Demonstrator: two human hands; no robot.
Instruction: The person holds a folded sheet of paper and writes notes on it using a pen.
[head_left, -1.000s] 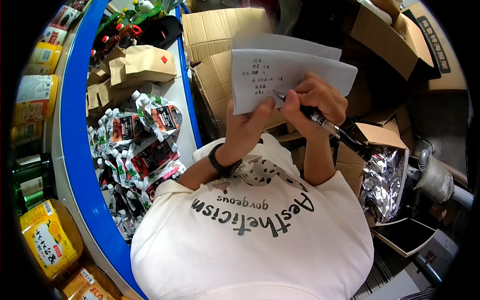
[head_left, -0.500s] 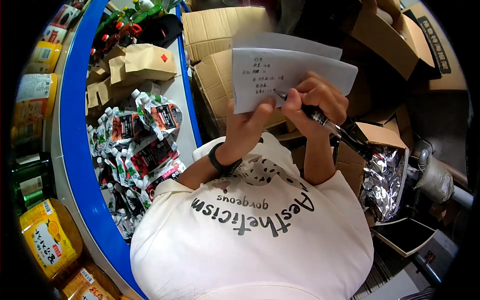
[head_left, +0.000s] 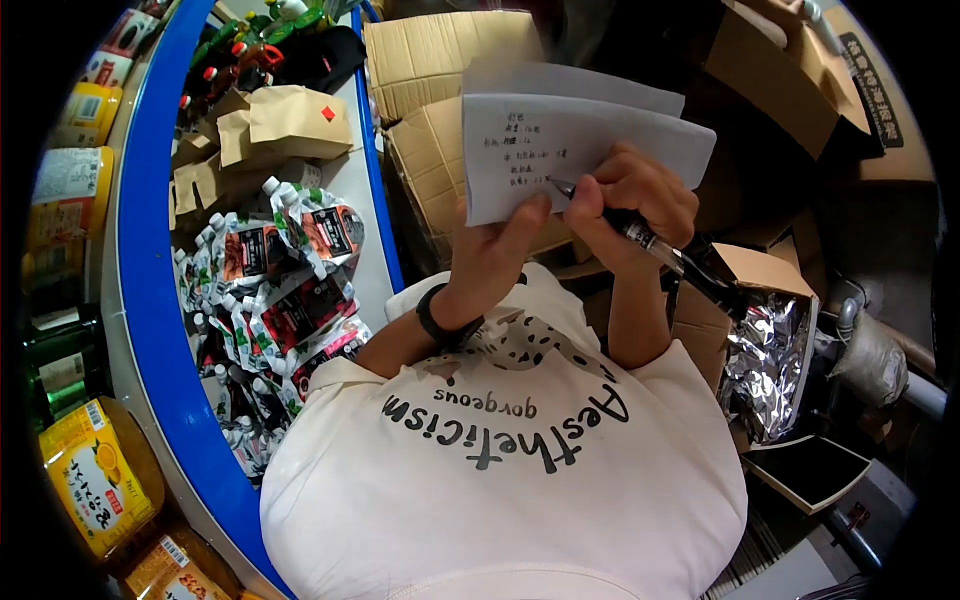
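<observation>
A folded white paper (head_left: 590, 125) with several lines of handwriting is held up near the top centre. My left hand (head_left: 497, 250), with a black band on the wrist, grips its lower left edge, thumb on the front and the other fingers hidden behind. My right hand (head_left: 635, 210) is closed around a black pen (head_left: 665, 255). The pen's tip rests on or just above the last written line; contact cannot be told. The side of that hand lies against the paper's lower right part.
Spouted pouches (head_left: 290, 300) and brown paper bags (head_left: 290, 125) fill a blue-edged shelf (head_left: 165, 330) at left. Cardboard boxes (head_left: 450, 60) stand behind the paper. An open box of silver foil packs (head_left: 768, 370) sits at right, near a pipe (head_left: 925, 398).
Both hands, the pen and the paper hold almost the same position, with only slight shifts. The open box flaps at the upper right look slightly shifted.
</observation>
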